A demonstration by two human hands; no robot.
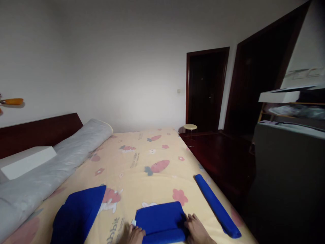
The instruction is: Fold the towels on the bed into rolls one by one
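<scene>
A folded blue cloth (159, 217) lies at the near edge of the bed, its front edge rolled up. My left hand (135, 234) grips the roll's left end with curled fingers, beside a small white tag. At the right end my right hand (196, 229) presses on the cloth with fingers bent. A tightly rolled blue cloth (216, 204) lies diagonally to the right, near the bed's edge. Another blue cloth (77, 214) lies loosely spread to the left.
The bed (142, 159) has a yellow sheet printed with carrots and flowers. A long grey bolster (56, 166) and a white box (25, 162) lie by the dark headboard. A small stool (190, 127), dark doorways and a grey cabinet (286, 179) stand to the right.
</scene>
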